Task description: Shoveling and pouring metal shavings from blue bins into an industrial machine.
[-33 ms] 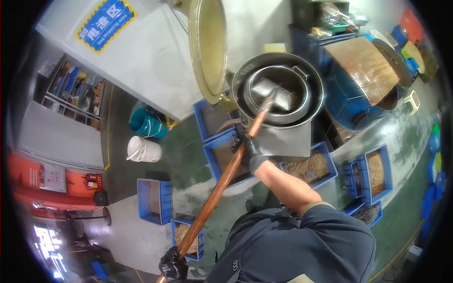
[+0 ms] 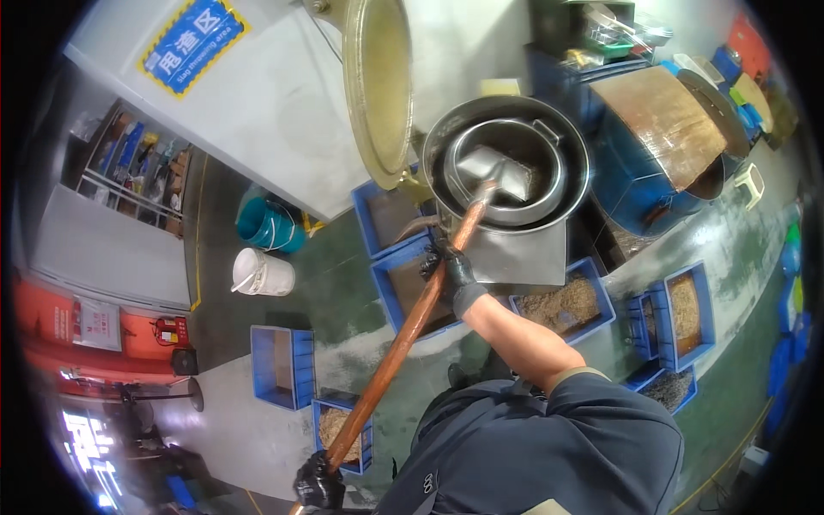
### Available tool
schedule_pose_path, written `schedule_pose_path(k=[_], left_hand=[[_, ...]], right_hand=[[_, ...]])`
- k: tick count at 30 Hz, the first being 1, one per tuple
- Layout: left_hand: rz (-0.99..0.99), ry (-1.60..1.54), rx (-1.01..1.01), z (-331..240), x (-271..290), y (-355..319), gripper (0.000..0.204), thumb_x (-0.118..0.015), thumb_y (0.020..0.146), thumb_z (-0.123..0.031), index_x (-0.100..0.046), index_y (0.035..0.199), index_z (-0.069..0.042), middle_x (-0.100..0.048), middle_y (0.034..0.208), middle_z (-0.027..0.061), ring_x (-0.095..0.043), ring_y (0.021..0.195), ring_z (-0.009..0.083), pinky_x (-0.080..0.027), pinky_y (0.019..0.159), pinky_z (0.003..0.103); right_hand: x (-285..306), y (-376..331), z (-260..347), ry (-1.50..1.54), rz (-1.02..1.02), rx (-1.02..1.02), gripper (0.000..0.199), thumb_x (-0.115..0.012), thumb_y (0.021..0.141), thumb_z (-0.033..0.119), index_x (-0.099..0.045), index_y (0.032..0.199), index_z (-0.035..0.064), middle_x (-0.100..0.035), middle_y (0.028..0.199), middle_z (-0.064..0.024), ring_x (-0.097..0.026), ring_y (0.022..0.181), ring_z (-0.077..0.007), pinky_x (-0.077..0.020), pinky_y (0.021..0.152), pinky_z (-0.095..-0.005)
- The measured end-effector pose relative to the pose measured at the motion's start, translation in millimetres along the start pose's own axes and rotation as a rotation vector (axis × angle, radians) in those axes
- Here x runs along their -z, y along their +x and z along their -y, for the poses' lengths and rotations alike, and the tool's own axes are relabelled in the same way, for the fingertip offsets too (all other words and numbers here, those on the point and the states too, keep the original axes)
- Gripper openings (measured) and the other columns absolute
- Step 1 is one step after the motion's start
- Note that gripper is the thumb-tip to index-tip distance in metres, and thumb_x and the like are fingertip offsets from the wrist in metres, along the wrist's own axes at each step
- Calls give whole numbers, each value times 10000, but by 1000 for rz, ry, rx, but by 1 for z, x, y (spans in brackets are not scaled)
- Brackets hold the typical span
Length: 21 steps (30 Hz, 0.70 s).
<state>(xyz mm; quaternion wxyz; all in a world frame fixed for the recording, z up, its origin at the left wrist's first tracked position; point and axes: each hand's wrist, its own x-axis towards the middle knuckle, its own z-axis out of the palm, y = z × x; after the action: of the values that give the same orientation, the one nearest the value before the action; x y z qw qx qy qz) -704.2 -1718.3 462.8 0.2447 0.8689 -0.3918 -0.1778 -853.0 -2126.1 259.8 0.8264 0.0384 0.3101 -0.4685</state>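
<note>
A long-handled shovel (image 2: 399, 350) slants across the view, its reddish-brown wooden shaft held in both hands. My left hand (image 2: 320, 482), in a black glove, is closed around the lower end of the shaft. Farther up, my right hand (image 2: 450, 268), also black-gloved, grips the shaft with the forearm reaching across from the right. The flat metal shovel blade (image 2: 515, 178) is inside the inner metal basket (image 2: 555, 176) of a round steel drum (image 2: 580, 146). What lies under the blade is mostly hidden. The drum's round yellowish lid (image 2: 375, 86) stands raised to its left.
Blue crates (image 2: 281, 367) stand on the floor, several around me; a crate of brownish shavings (image 2: 562, 305) sits below the drum. Left are a teal bucket (image 2: 269, 225) and a white bucket (image 2: 263, 273). A blue drum (image 2: 631, 184) with a board on top stands right.
</note>
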Motion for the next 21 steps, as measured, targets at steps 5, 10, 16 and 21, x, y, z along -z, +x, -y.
schedule_pose_path(k=[5, 10, 16, 21], left_hand=[[-154, 286, -169, 1, -8, -5, 226, -658, 799, -155, -683, 1010, -78, -679, 828, 145, -656, 745, 326, -529, 680, 393], [110, 559, -173, 69, -15, -11, 190, -593, 826, -169, -658, 962, -53, -672, 840, 141, -640, 760, 317, -516, 688, 405], [157, 525, -156, 117, -11, 28, 264, -676, 742, -226, -652, 994, -153, -669, 822, 146, -650, 798, 358, -513, 690, 447], [793, 182, -29, 146, -5, 73, 371, -687, 789, -261, -605, 1074, -39, -682, 934, 146, -664, 852, 282, -522, 770, 365]], right_hand=[[13, 6, -6, -60, 8, -1, 129, -619, 878, 225, -564, 864, 110, -552, 638, -33, -539, 539, -192, -493, 502, -328], [44, 8, -37, -155, 77, 129, 200, -586, 872, 264, -576, 879, 64, -532, 573, -38, -561, 547, -212, -508, 516, -361], [41, -25, -48, 81, 268, 81, 263, -591, 867, 318, -584, 994, 88, -556, 666, -44, -570, 607, -201, -518, 596, -351], [37, -116, -25, 15, 307, 208, 315, -633, 851, 367, -576, 1048, 127, -564, 742, -28, -578, 691, -179, -517, 632, -353]])
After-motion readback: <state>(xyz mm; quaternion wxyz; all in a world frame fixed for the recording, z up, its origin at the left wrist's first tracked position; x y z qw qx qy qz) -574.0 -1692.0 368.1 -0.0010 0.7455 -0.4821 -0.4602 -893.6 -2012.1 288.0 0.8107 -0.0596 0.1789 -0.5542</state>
